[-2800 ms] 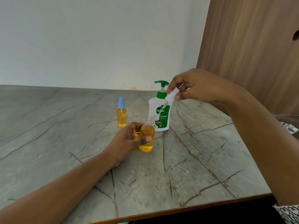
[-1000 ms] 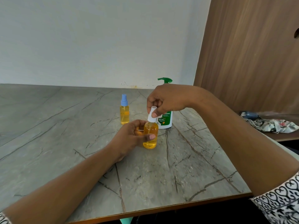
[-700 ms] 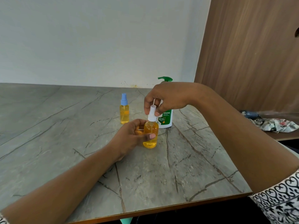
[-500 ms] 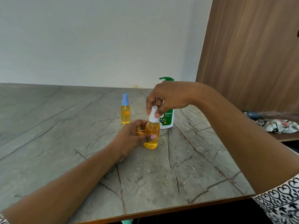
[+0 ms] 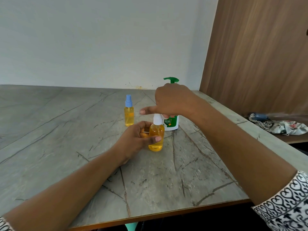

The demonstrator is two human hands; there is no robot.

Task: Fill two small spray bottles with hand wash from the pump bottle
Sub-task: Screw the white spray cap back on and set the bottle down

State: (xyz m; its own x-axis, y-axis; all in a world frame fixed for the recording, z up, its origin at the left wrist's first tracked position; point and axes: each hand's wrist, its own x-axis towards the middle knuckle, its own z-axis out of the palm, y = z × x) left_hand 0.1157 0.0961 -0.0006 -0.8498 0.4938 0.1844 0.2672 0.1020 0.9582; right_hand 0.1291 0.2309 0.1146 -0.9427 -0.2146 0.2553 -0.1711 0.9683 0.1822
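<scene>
Tabletop: left hand grips bottle; right hand seemingly caps it.

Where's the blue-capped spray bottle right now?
The blue-capped spray bottle stands upright on the table, apart from and left of the pump bottle, beyond the left hand.

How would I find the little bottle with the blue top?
Look at the grey marble table, toward the back near the white wall. Left of the green-pump soap bottle, the blue-topped bottle stands alone, untouched; the white-topped bottle is being held.
</scene>
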